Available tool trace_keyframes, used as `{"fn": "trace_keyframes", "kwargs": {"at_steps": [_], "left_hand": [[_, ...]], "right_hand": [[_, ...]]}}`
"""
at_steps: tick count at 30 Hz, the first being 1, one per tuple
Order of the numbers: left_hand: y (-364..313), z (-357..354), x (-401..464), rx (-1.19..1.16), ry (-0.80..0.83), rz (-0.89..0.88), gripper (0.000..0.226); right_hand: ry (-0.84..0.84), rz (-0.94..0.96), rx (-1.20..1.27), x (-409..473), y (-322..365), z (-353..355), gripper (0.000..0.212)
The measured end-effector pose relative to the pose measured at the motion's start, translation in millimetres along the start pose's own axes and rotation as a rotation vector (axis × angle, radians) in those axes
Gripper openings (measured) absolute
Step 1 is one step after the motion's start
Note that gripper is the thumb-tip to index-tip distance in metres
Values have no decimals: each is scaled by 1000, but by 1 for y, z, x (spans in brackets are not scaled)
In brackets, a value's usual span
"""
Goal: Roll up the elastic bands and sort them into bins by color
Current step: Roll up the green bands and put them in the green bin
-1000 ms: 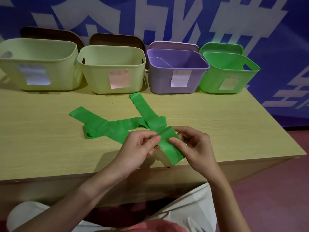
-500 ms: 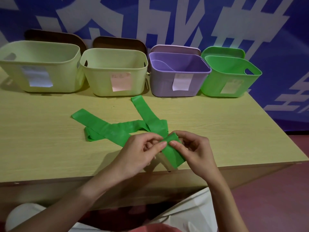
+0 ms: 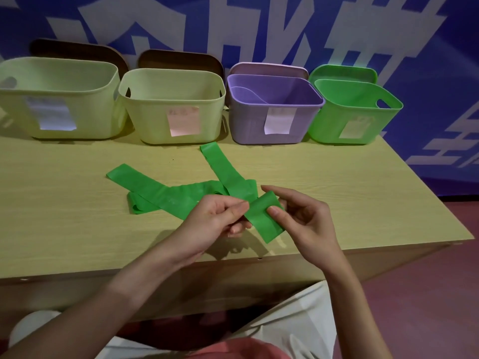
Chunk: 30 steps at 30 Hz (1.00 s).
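Right at the near edge of the surface, the left hand (image 3: 220,218) pinches the flat, bright green elastic band (image 3: 181,196) between thumb and curled fingers, while the right hand (image 3: 302,218) holds the same band's near end, thumb pressed on top of a short folded-over flap and the other fingers spread loosely behind it. That folded end is lifted just above the pale yellow wood-grain surface (image 3: 64,229); the remaining length of the band lies flat on the surface beyond the hands, crossing over itself, with one end stretched to the left and another pointing toward the bins

Four plastic bins stand in a row along the far side of the surface. From left to right: a large pale yellow-green bin (image 3: 85,99), a second pale yellow-green bin (image 3: 145,115), a lilac purple bin (image 3: 248,125) and a bright green bin (image 3: 331,120) with a handle slot on its right side. Each has a paper label on its front; the writing cannot be read. The visible insides of all four show no bands. Behind the two pale bins lean two dark brown lids, a lilac lid stands behind the purple bin and a green lid behind the green one

Behind everything hangs a blue backdrop (image 3: 427,73) with large white shapes, and a reddish floor (image 3: 427,294) shows to the right
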State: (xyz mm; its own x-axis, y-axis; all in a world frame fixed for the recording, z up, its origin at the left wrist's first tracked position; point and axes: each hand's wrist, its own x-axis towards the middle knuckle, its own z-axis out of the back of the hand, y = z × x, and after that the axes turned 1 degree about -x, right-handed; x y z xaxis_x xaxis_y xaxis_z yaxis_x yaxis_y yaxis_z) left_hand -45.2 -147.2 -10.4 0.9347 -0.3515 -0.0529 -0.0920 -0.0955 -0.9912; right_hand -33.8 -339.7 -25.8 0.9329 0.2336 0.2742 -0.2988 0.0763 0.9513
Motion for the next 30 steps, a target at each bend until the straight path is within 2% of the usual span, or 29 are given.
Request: {"fn": "trace_keyframes", "kwargs": {"at_steps": [2,3,7,9,12,15,21,26,30], "left_hand": [[-1,-1,-1,-95,94,91,38],[-2,-1,-1,-70,111,99,35],[2,-3,4,326,27,-72,27],[4,-3,4,417,-60,-157,19],[5,-7,1,421,-93,-239,23],[8,-9,2,439,-184,-245,34],[8,-16,3,336,-288,-273,33],[4,-16,2,156,-173,-231,30],[7,-12,3,332,-68,-256,25]], "right_hand": [[-5,20,2,-2,2,1,26],[-14,28,4,-2,3,1,23],[-55,34,-18,-3,0,0,19],[-71,25,-19,-3,-1,0,21],[-81,22,-48,-1,-1,0,20],[-104,30,-58,-1,-2,-3,20],[-146,71,-12,0,1,-6,27],[-114,102,-40,1,5,-1,30],[-88,110,-66,-1,4,3,29]]}}
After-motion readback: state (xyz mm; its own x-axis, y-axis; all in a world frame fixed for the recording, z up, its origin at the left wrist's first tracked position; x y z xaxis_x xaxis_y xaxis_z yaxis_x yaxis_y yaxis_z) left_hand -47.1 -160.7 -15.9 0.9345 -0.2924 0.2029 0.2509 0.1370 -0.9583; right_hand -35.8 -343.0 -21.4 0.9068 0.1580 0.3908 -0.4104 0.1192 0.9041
